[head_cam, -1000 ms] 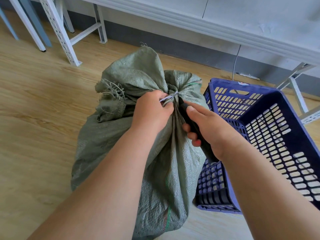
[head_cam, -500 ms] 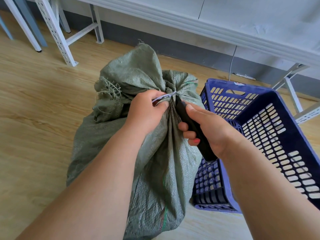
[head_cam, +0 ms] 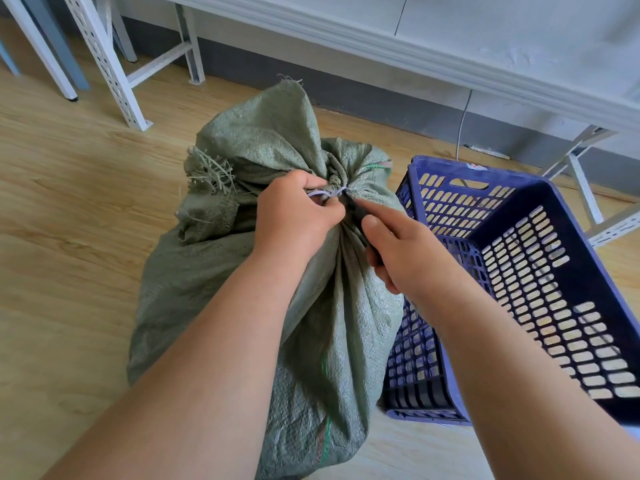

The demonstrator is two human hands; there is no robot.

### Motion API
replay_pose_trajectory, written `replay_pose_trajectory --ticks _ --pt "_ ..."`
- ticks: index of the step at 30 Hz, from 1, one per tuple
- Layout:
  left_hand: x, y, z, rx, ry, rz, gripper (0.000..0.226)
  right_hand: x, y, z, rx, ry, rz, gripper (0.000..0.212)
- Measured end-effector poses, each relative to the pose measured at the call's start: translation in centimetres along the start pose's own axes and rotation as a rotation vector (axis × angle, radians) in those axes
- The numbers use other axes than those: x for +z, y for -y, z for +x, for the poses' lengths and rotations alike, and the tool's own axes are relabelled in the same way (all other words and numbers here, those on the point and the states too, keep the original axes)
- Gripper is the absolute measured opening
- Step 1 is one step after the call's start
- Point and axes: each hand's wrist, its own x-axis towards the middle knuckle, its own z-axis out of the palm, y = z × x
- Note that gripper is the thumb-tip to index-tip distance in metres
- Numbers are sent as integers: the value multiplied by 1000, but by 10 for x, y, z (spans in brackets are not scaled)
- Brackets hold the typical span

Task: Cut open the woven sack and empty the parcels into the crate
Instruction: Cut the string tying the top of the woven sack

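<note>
A full green woven sack (head_cam: 214, 271) stands on the wooden floor, its neck bunched and bound with a pale tie (head_cam: 327, 193). My left hand (head_cam: 294, 220) grips the gathered neck and pinches the tie. My right hand (head_cam: 405, 254) grips a black-handled cutter (head_cam: 356, 211), whose tip points up at the tie; the blade is hidden against the sack. The parcels are hidden inside the sack. An empty blue slotted crate (head_cam: 540, 271) stands right beside the sack on its right.
White perforated metal rack legs (head_cam: 114, 74) stand on the floor at the back left, and more rack legs (head_cam: 585, 188) stand behind the crate. A grey skirting and white wall run along the back, with a white cable (head_cam: 462, 126) hanging down.
My right hand has pushed the cutter up along the sack, so its tip now sits at the tie. My left hand keeps its hold on the neck.
</note>
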Motion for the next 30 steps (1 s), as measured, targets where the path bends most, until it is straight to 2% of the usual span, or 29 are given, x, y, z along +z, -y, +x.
replay_pose_trajectory --ticks 3,7,15,22,26,30 --pt "0 0 -2 -15 -7 -20 18 3 1 -4 107 71 249 28" --pt "-1 1 -4 -6 8 -36 12 -1 2 -3 204 168 407 28" --pt "0 3 -5 0 11 -64 9 0 6 1 223 183 425 26" --pt "-7 3 0 -73 38 -269 4 -9 4 1 234 401 598 26" --pt "-7 4 0 -99 69 -338 5 -10 -1 2 258 465 643 25" --pt "-9 12 2 -258 87 -451 6 -24 11 7 315 522 937 24"
